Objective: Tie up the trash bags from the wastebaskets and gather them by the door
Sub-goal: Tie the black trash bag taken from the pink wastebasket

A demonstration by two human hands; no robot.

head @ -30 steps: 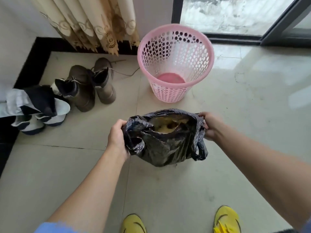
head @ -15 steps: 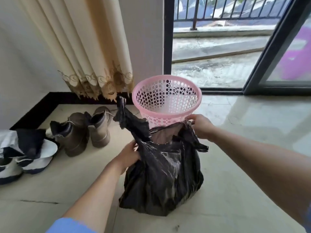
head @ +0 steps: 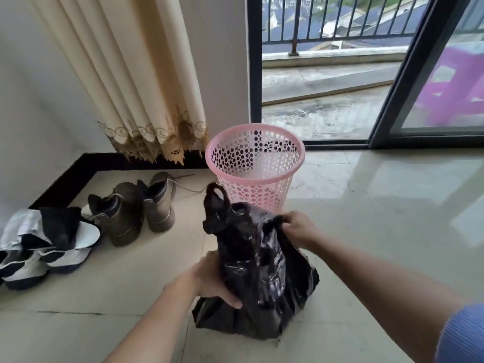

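A black plastic trash bag (head: 264,279) stands on the tiled floor in front of me. Its left handle loop (head: 216,197) sticks up free. My left hand (head: 212,280) holds the bag's left side low down, fingers wrapped on the plastic. My right hand (head: 298,227) pinches the bunched plastic at the bag's top right. Just behind the bag stands a pink perforated wastebasket (head: 255,166) with no liner in it.
A pair of brown boots (head: 136,208) and dark-and-white shoes (head: 42,247) lie on the floor to the left, under a cream curtain (head: 136,82). A sliding glass door (head: 429,74) to a balcony is behind the basket. Bare tiles spread to the right.
The bag's mouth, wide open a second ago, is now gathered closed. My left hand dropped to the bag's side and my right hand moved in to the top. The view tilted up.
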